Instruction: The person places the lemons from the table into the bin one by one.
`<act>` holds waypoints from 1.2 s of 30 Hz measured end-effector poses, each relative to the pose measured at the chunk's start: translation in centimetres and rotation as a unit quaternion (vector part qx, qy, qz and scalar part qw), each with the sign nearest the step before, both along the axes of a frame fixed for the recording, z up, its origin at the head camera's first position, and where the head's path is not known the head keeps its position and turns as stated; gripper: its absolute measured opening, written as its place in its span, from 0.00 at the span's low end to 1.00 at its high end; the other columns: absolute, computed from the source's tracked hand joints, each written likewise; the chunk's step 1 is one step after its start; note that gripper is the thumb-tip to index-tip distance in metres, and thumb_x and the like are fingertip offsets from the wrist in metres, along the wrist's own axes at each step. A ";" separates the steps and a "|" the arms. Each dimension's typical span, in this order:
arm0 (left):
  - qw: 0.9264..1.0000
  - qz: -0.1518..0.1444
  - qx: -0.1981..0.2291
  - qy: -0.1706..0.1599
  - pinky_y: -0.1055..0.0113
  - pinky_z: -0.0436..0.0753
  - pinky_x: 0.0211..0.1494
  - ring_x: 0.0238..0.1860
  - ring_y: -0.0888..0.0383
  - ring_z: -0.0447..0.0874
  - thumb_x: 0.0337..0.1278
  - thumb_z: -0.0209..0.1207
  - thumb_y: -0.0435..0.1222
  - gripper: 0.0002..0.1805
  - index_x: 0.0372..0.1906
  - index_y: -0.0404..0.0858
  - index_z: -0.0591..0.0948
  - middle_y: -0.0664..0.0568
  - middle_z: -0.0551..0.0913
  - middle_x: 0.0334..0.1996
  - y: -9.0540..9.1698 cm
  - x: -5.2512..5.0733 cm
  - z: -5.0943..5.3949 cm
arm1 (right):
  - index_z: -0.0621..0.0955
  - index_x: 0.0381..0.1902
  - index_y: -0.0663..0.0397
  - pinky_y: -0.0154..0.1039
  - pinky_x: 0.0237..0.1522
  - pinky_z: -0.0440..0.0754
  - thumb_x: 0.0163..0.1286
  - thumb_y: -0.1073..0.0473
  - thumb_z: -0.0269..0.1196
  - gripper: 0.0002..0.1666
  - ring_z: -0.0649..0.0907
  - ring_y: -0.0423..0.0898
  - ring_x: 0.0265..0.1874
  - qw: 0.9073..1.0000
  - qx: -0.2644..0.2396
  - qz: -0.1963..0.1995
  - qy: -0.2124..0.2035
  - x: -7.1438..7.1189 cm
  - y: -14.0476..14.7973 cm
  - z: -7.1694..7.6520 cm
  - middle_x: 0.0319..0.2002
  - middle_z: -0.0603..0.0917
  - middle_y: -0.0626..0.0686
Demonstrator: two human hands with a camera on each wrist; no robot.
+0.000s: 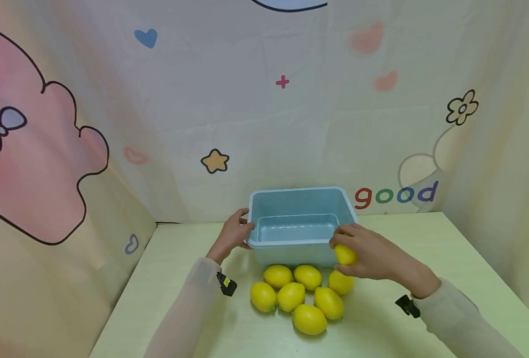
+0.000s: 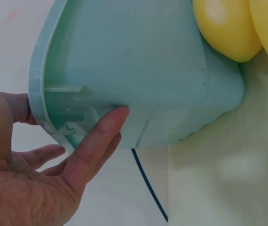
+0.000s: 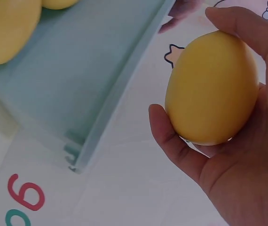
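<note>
A light blue plastic bin (image 1: 286, 254) stands on the table with its inside bare. My left hand (image 1: 234, 232) holds the bin's left rim, the thumb at the rim and the other fingers along the outer wall (image 2: 138, 61). In my right hand (image 1: 373, 253) is a yellow lemon (image 3: 213, 89), gripped between thumb and fingers just in front of the bin's right front corner. Several more lemons (image 1: 291, 297) lie together on the table close to the bin's front wall.
The pale table (image 1: 179, 288) ends at a printed curtain (image 1: 192, 109) behind the bin. More curtain (image 1: 506, 149) hangs along the right side, and a pink-patterned part (image 1: 45, 164) along the left.
</note>
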State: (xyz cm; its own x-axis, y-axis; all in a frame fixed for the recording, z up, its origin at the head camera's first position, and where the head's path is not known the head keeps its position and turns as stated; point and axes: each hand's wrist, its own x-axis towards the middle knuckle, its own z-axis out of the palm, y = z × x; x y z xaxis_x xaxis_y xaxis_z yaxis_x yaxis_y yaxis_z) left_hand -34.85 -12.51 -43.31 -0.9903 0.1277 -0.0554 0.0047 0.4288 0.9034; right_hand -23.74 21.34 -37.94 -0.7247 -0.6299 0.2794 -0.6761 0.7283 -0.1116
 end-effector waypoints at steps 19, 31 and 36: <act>1.000 -0.003 0.004 -0.002 0.52 0.88 0.32 0.49 0.41 0.84 0.65 0.54 0.39 0.34 0.74 0.43 0.60 0.36 0.74 0.61 -0.3 0.0 -0.1 | 0.81 0.42 0.45 0.34 0.35 0.79 0.56 0.50 0.73 0.18 0.77 0.46 0.39 0.999 -0.023 0.028 0.015 -4.9 -4.1 4.9 0.42 0.79 0.47; 1.000 -0.007 0.004 0.001 0.51 0.88 0.33 0.48 0.42 0.84 0.65 0.55 0.40 0.35 0.75 0.42 0.59 0.37 0.74 0.61 -0.1 -0.3 -0.1 | 0.81 0.45 0.47 0.36 0.37 0.80 0.57 0.49 0.71 0.19 0.76 0.48 0.40 1.000 -0.002 0.003 -0.017 -7.8 -5.5 6.7 0.42 0.78 0.50; 1.000 -0.009 0.006 0.003 0.54 0.88 0.30 0.48 0.42 0.84 0.65 0.54 0.40 0.34 0.74 0.42 0.60 0.36 0.74 0.60 -0.2 -0.2 -0.2 | 0.81 0.47 0.48 0.37 0.38 0.80 0.58 0.49 0.70 0.20 0.76 0.49 0.40 0.999 0.006 -0.004 -0.032 -9.1 -6.2 7.2 0.45 0.79 0.52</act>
State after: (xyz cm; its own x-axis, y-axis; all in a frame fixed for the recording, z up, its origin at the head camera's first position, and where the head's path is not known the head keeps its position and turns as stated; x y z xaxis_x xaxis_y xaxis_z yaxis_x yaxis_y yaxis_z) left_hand -35.01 -12.66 -43.52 -0.9880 0.1467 -0.0483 0.0178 0.4185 0.9081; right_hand -32.82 15.15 -30.70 -0.7459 -0.6271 0.2242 -0.6619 0.7354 -0.1451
